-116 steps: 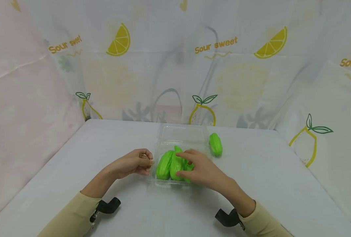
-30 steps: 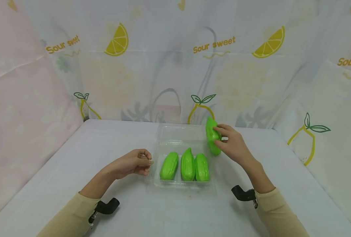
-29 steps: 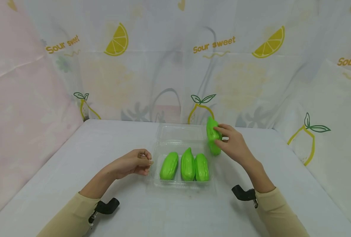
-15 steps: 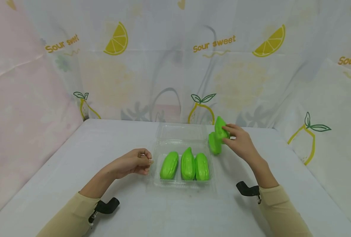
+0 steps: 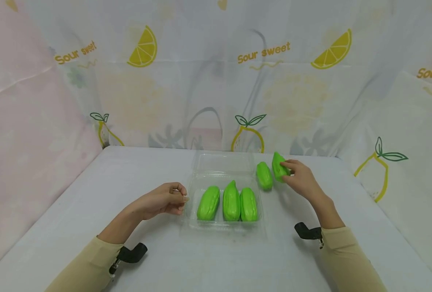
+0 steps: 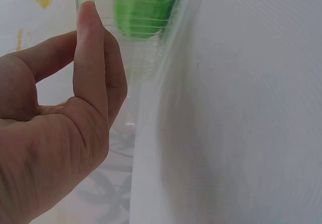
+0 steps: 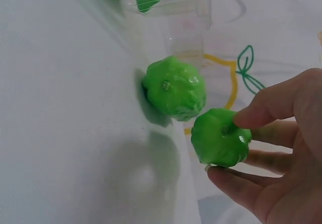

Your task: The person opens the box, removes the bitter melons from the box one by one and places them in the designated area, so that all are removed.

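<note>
My left hand (image 5: pixel 162 201) pinches the left rim of a clear plastic clamshell box (image 5: pixel 216 225) between thumb and fingers. In the left wrist view, the thumb (image 6: pixel 89 58) presses at the clear edge. Inside the box lie three bright green, ridged bitter melons, one (image 5: pixel 208 203) on the left and two (image 5: pixel 231 202) close together on the right. My right hand (image 5: pixel 305 182) holds another bitter melon (image 5: pixel 278 164) by thumb and fingertips, slightly raised over the table in the right wrist view. Just left of it, one more bitter melon (image 5: pixel 264 176) lies on the table.
The box's clear lid (image 5: pixel 224 163) is folded back, away from me. A white cloth covers the table (image 5: pixel 216 263). Patterned fabric (image 5: pixel 205 81) with lemon prints rises behind it, and a pink sheet (image 5: pixel 30 134) stands to the left.
My right hand has carried the bitter melon out of the box, past the one on the table, then right and lower. The remaining melons in the box lie spread apart. My left hand stays put.
</note>
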`<state>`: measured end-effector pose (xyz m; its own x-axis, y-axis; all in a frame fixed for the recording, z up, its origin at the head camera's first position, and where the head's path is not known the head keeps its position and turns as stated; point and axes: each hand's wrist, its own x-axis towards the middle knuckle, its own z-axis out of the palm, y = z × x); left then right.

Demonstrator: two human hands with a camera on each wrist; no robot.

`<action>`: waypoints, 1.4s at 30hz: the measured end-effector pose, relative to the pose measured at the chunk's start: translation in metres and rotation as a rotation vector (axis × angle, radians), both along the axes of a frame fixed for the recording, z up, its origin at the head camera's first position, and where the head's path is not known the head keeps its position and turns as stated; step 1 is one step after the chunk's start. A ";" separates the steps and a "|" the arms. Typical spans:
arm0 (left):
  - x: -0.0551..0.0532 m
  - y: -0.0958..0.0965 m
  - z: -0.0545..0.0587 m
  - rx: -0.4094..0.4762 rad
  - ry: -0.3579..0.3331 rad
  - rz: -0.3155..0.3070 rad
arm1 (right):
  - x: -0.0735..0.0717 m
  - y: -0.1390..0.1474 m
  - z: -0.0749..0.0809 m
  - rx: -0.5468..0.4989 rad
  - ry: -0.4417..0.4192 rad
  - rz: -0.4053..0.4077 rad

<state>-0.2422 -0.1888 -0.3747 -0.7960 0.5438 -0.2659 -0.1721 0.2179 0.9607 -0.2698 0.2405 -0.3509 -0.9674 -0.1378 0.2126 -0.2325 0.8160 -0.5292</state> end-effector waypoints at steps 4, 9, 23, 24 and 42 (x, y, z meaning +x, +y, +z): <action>-0.001 0.000 -0.001 0.004 -0.003 -0.003 | -0.003 0.001 -0.006 0.029 -0.019 0.012; -0.001 0.000 0.000 -0.002 0.000 0.001 | -0.005 0.002 -0.013 0.023 -0.041 0.021; -0.001 0.000 0.001 -0.010 -0.008 0.011 | -0.005 0.006 -0.020 -0.010 -0.070 0.060; -0.001 0.000 0.001 -0.010 -0.008 0.012 | -0.005 0.006 -0.020 -0.011 -0.072 0.061; -0.001 0.000 0.000 -0.012 -0.001 0.008 | -0.001 0.010 -0.012 0.001 -0.131 -0.004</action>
<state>-0.2434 -0.1893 -0.3744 -0.8001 0.5340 -0.2731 -0.1748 0.2279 0.9579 -0.2706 0.2507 -0.3633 -0.9873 -0.1345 0.0842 -0.1586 0.8173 -0.5539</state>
